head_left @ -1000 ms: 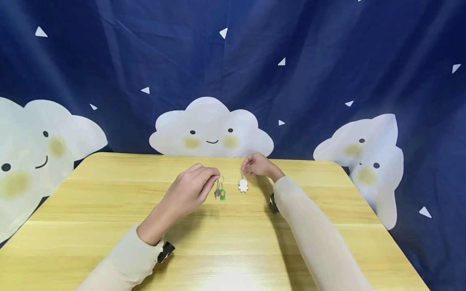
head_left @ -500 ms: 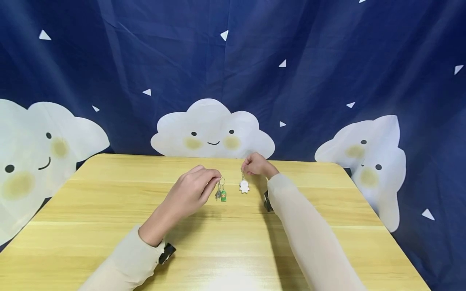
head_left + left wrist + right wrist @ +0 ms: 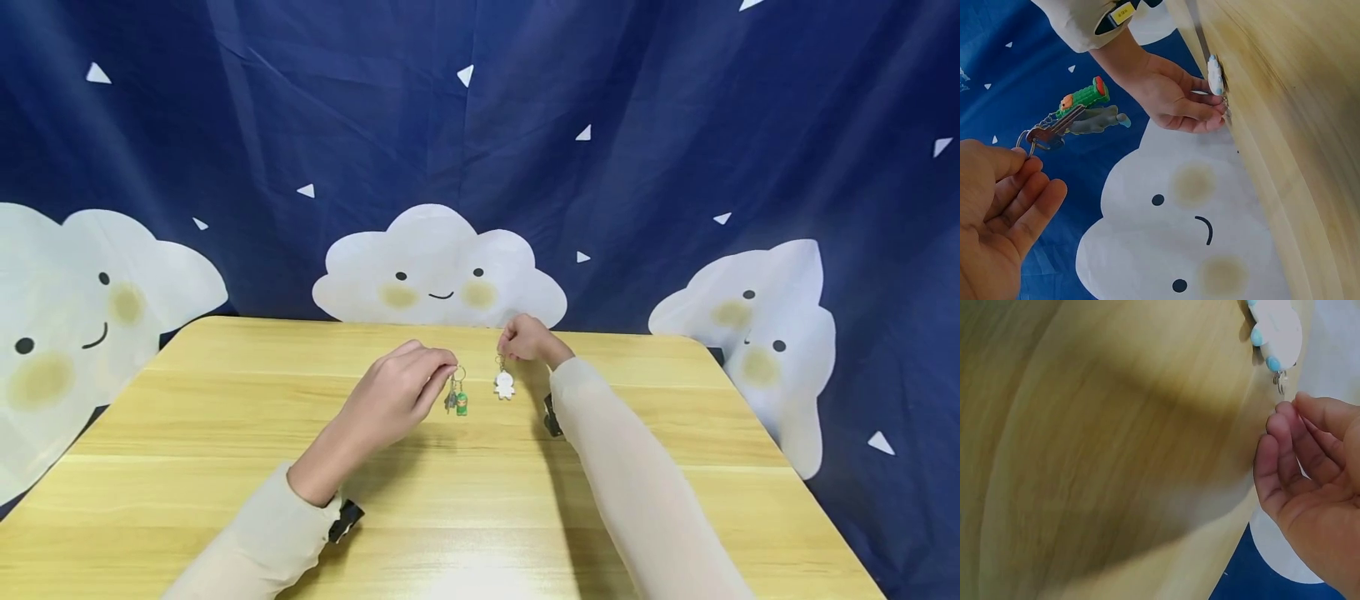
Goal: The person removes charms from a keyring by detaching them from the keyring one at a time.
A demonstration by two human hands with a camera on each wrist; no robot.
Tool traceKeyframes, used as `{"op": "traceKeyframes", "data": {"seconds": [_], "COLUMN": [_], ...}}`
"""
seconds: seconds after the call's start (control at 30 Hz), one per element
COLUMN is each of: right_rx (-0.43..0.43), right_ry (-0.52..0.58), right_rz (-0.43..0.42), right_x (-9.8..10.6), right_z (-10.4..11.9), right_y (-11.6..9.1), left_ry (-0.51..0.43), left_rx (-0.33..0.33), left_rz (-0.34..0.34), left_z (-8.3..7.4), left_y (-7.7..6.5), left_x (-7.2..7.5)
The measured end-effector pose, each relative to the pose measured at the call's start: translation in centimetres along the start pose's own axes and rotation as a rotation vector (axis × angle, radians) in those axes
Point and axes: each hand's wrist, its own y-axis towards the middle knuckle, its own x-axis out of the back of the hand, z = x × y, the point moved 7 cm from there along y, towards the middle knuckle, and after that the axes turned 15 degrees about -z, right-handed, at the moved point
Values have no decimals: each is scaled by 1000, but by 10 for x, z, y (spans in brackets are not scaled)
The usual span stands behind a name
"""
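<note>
At the far left, a white smiling cloud (image 3: pixel 165 271) is printed on the dark blue curtain (image 3: pixel 255 125) behind the pale wooden worktop (image 3: pixel 300 358). Next comes my left sleeve (image 3: pixel 258 533), cream, with a black device (image 3: pixel 347 521) at the wrist. My left hand (image 3: pixel 393 392) is raised over the worktop, thumb and forefinger pinching a metal key ring (image 3: pixel 460 373), the other fingers loosely bent. From the ring hang a key (image 3: pixel 1060 125), a grey figure (image 3: pixel 1094 120) and a small green figure (image 3: pixel 462 406) with an orange face. Above these, in the middle of the curtain, is a second smiling cloud (image 3: pixel 438 242).

Just right of the green figure and apart from it is a white figure (image 3: pixel 505 385) with light blue tips; I cannot tell whether it touches the worktop. Its short metal chain (image 3: pixel 500 362) leads up to my right hand (image 3: pixel 529 341), whose thumb and fingertips grip the end near the worktop's back edge. My right sleeve (image 3: pixel 637 467) slants down to the lower right. A third cloud (image 3: pixel 795 392) is at the far right.
</note>
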Motion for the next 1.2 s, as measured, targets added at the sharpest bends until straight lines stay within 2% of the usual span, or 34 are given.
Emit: {"op": "traceKeyframes", "data": {"seconds": [0.17,0.57,0.87,1.2], "right_rx": [46,296,460,694], "right_ry": [-15,-16,-20,1], "right_rz": [1,-16,-23,-7], "right_x": [5,27,37,30], "right_z": [3,26,44,81], "right_y": [-3,-25,-63,-107], "left_ry": [6,11,20,4], "left_rx": [7,29,24,30], "left_rz": [8,-3,-5,-16], "left_z": [1,6,6,4], "left_y": [-1,-1,0,1], "left_x": [-1,2,2,5]}}
